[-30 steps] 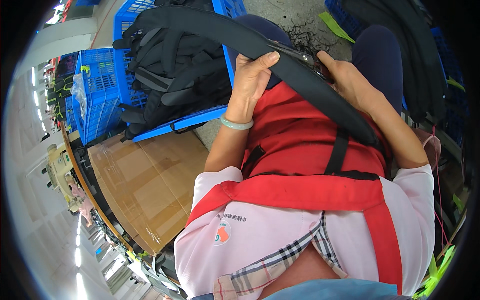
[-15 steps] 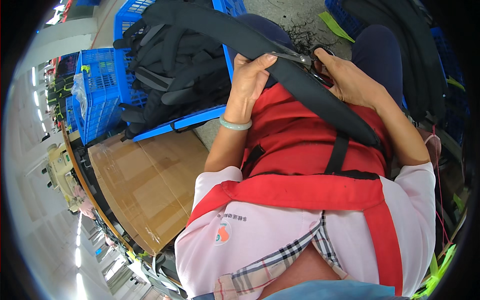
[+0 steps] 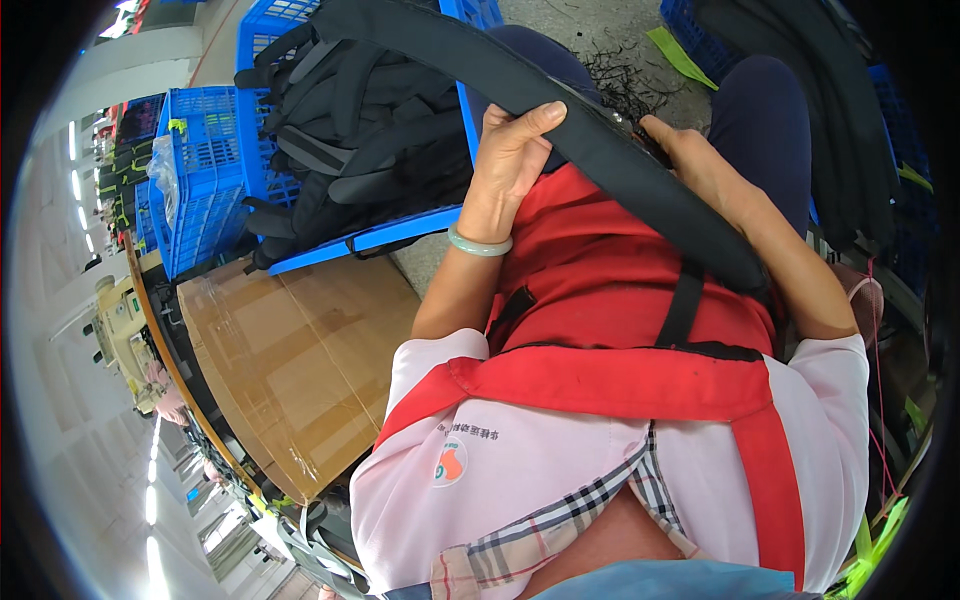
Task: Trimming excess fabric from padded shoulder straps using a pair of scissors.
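Left hand is pinching a black padded strap, thumb on top and fingers hiding beneath, presumably steadying it above the red apron. The right hand is curling around a dark tool, fingers and tool mostly disappearing behind the strap. Its far end is extending over a blue crate of dark pieces, probably standing close for easy reach; the frame's top is cutting the crate off.

My left hand pinched tight, thumb on top, tip aimed toward right hand, rest of fingers mostly hidden. My right hand curled, just apart from left, fingertips unseen. Left forearm, right forearm slanting inward to hands, elbows bent.
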{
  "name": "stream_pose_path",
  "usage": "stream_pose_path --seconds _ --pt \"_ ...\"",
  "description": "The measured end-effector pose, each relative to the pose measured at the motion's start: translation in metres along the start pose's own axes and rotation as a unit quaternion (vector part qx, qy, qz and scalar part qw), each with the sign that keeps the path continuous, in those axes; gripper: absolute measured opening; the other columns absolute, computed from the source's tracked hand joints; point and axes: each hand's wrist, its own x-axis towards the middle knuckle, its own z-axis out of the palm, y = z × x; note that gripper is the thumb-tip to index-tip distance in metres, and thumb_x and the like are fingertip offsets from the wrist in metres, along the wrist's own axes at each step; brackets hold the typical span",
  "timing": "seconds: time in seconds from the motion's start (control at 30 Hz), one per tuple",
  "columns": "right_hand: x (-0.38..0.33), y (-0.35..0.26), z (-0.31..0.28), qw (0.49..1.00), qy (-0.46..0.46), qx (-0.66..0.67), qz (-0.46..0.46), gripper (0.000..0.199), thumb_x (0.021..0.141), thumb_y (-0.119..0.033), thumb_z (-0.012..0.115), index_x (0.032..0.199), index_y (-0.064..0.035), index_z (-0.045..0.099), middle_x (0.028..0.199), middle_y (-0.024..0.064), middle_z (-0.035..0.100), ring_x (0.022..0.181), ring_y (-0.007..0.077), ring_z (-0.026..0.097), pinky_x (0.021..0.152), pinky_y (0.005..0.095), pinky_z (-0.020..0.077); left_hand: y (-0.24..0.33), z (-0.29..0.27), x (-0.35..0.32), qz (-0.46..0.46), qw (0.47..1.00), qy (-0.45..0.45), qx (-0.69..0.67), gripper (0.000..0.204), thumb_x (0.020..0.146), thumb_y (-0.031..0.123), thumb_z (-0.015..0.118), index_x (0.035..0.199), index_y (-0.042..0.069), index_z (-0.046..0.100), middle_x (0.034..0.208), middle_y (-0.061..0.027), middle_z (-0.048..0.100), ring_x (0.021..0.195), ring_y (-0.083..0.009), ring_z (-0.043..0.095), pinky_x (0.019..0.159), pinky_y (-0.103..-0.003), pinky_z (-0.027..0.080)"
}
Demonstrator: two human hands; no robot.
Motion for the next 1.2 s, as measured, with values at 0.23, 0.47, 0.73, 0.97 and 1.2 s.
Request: stream_pose_path --seconds 0.23,0.47,0.73,0.97,1.2 --pt "0.001 -0.009 -0.011 0.998 0.009 -0.043 0.038 0.031 0.086 -0.017 0.064 0.103 0.0016 0.045 0.086 0.0283 0.059 0.089 0.0470 0.056 0.071 0.0471 0.0446 0.019 0.005 0.002 -0.011 0.999 0.039 -0.031 0.015 0.082 -0.007 0.066 0.091 0.004 0.069 0.091 -0.0073 0.069 0.084 -0.0183 0.067 0.080 -0.033 0.055" --pt "0.005 -0.013 -0.004 0.997 0.047 -0.060 0.019 0.036 0.084 -0.012 0.065 0.107 0.0013 0.041 0.094 0.0273 0.062 0.096 0.0449 0.059 0.079 0.0469 0.0470 0.005 0.001 0.005 0.021 1.000 -0.011 0.011 0.013 0.082 -0.005 0.067 0.091 0.004 0.068 0.090 -0.0075 0.069 0.083 -0.0185 0.067 0.080 -0.032 0.055" --pt "0.014 -0.018 -0.004 0.999 0.012 -0.039 0.026 0.035 0.084 -0.015 0.064 0.106 0.0018 0.043 0.087 0.0286 0.060 0.089 0.0467 0.058 0.072 0.0489 0.0450 0.007 0.006 0.003 0.008 1.000 -0.002 -0.012 0.014 0.081 -0.006 0.067 0.092 0.004 0.068 0.092 -0.0074 0.069 0.087 -0.0183 0.066 0.082 -0.033 0.053" --pt "0.015 -0.018 -0.007 0.999 0.025 -0.027 0.031 0.029 0.085 -0.019 0.065 0.100 0.0006 0.049 0.086 0.0273 0.059 0.086 0.0472 0.056 0.070 0.0470 0.0448 0.001 0.002 0.003 0.021 1.000 -0.017 -0.016 0.017 0.082 -0.002 0.069 0.098 0.004 0.068 0.095 -0.0078 0.069 0.091 -0.0189 0.066 0.087 -0.035 0.052" --pt "0.016 -0.012 -0.004 0.998 0.035 -0.029 0.038 0.032 0.086 -0.022 0.064 0.102 0.0003 0.048 0.084 0.0271 0.059 0.086 0.0469 0.056 0.072 0.0475 0.0446 0.018 -0.002 0.016 0.007 0.998 0.041 -0.047 0.012 0.083 -0.003 0.066 0.092 0.005 0.067 0.091 -0.0069 0.068 0.088 -0.0204 0.067 0.085 -0.036 0.055"
